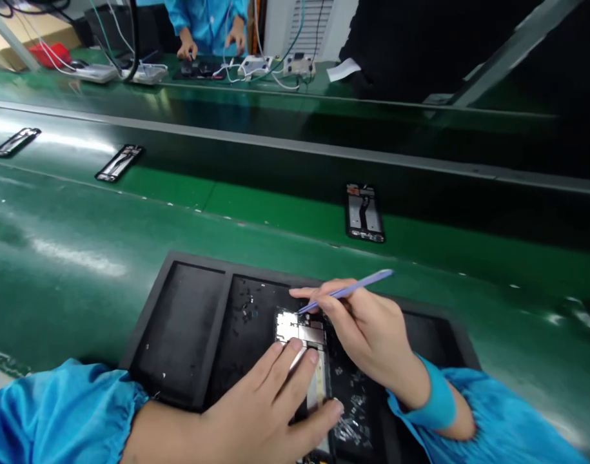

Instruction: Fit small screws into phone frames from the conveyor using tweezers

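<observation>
An opened phone (310, 332) lies in the middle compartment of a black tray (222, 335), its metal parts shining near the top end. Across its lower part rests my left hand (270, 399), fingers spread and laid flat over it. A thin purple stick-like tool (367, 281), perhaps tweezers or a pry stick, is pinched in my right hand (362, 328). Its tip reaches the phone's upper edge. Small dark bits (246, 312) lie left of the phone, and several small clear pieces (355, 412) lie to its right. My left hand hides much of the phone.
Beyond the tray, phone frames lie along the green line: one phone frame (365, 212) ahead right, another phone frame (119, 162) and a third phone frame (16, 142) on the left. A co-worker (210, 29) handles things at the far bench among cables and white devices (299, 65).
</observation>
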`<state>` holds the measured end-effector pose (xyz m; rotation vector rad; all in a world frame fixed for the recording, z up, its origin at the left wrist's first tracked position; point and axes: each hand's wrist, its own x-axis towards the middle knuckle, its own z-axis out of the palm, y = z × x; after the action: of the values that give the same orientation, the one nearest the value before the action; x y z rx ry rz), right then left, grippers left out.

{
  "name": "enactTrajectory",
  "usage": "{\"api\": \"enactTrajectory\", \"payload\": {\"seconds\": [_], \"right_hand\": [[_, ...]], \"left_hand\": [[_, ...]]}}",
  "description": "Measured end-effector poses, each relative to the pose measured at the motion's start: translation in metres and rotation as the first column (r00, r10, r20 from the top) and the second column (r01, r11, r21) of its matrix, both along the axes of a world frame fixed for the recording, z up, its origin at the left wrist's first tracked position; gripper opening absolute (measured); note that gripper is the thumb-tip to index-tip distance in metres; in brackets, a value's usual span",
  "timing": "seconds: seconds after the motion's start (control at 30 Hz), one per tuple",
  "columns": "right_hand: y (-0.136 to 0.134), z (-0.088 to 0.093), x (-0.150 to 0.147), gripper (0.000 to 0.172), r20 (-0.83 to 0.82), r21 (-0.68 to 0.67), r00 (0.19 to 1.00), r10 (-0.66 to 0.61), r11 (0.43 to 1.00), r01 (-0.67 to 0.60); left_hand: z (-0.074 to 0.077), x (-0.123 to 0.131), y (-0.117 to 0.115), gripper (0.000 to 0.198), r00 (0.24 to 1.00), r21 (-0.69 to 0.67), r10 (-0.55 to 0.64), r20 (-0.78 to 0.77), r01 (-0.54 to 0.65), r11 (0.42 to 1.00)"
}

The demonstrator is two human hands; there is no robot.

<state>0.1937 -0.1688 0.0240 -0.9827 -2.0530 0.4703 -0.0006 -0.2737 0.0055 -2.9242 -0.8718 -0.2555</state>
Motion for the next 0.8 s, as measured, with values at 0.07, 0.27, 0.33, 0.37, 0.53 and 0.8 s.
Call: {"api": "enactTrajectory", "payload": {"seconds": [0.07, 0.27, 0.33, 0.37, 0.53, 0.8], "right_hand": [[0.002, -0.012, 0.0, 0.013, 0.014, -0.006, 1.0, 0.011, 1.0, -0.011], [0.001, -0.015, 0.0, 0.02, 0.188, 0.083, 0.982, 0.012, 0.996, -0.028], [0.002, -0.014, -0.001, 0.021, 0.195, 0.091, 0.981, 0.001, 0.996, -0.02], [0.002, -0.013, -0.001, 0.022, 0.2, 0.093, 0.98, 0.0, 0.995, -0.019], [0.003, -0.013, -0.002, 0.024, 0.227, 0.122, 0.974, -0.016, 0.992, -0.012], [0.004, -0.004, -0.008, 0.028, 0.227, 0.03, 0.973, 0.028, 0.999, -0.036]], "left_hand": [[-0.008, 0.006, 0.001, 0.064, 0.996, 0.053, 0.039, 0.083, -0.044, 0.998], [-0.017, 0.015, -0.003, 0.061, 0.978, 0.102, 0.111, 0.179, -0.13, 0.986], [-0.017, 0.015, -0.003, 0.06, 0.977, 0.087, 0.111, 0.184, -0.129, 0.988], [-0.017, 0.015, -0.003, 0.059, 0.975, 0.081, 0.113, 0.19, -0.13, 0.988], [-0.019, 0.017, -0.003, 0.056, 0.967, 0.067, 0.115, 0.227, -0.133, 0.989], [-0.02, 0.017, -0.003, 0.057, 0.958, 0.05, 0.12, 0.26, -0.137, 0.989]]}}
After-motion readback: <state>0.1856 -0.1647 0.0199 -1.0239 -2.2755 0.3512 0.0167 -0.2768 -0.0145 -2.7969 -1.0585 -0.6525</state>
